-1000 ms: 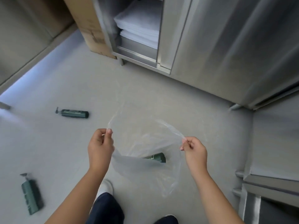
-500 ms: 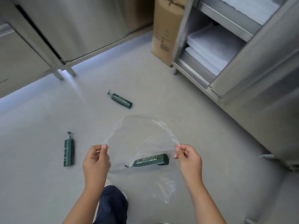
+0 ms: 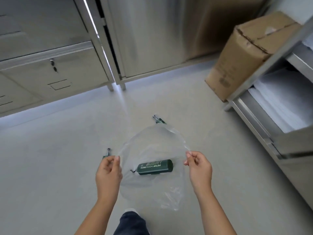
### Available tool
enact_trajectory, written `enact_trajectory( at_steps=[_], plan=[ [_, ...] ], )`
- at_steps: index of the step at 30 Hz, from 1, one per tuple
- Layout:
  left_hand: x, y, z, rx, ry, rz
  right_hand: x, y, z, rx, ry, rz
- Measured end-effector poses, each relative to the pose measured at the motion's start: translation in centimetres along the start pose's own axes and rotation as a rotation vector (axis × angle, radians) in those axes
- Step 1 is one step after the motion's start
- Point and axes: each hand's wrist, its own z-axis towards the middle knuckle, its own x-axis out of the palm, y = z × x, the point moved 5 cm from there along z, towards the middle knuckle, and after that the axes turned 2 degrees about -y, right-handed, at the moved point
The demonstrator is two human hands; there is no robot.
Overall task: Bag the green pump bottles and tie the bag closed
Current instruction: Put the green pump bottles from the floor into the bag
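I hold a clear plastic bag [image 3: 152, 145] open above the grey floor. My left hand [image 3: 108, 173] pinches its left rim and my right hand [image 3: 199, 168] pinches its right rim. One green pump bottle [image 3: 155, 167] lies on its side inside the bag, pump to the left. A second green bottle [image 3: 159, 119] lies on the floor beyond the bag, mostly hidden by the plastic. Just above my left hand, the pump of a third bottle [image 3: 108, 152] sticks out; its body is hidden.
Steel cabinets [image 3: 50, 48] stand on legs at the back. A cardboard box [image 3: 245, 53] leans at the right beside an open steel shelf unit [image 3: 271, 116] holding white stacks. My leg [image 3: 132, 223] shows below the bag.
The view has swung left and I have moved closer to the floor bottles, which now lie right by the bag. Both hands keep pinching the bag's rim.
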Motion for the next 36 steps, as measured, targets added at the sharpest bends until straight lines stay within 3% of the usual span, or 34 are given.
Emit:
enact_trajectory(
  at_steps=[10,15,26,30,36],
  plan=[
    [-0.6,-1.4,11.1,-0.008,-0.289,-0.058,15.2,3.6,9.4,-0.068,0.345,-0.113],
    [0.0,0.1,18.7,0.019,-0.405,-0.124,22.8,2.1,15.0,-0.125,0.491,-0.211],
    [1.0,8.6,37.1,0.191,-0.411,-0.177,40.2,-7.1,25.4,-0.295,0.533,-0.158],
    [1.8,10.6,40.6,0.296,-0.416,-0.262,43.2,-9.6,28.2,-0.363,0.499,-0.090],
    [6.3,13.8,42.5,0.446,-0.297,-0.386,44.7,-15.5,32.4,-0.433,0.516,-0.114]
  ],
)
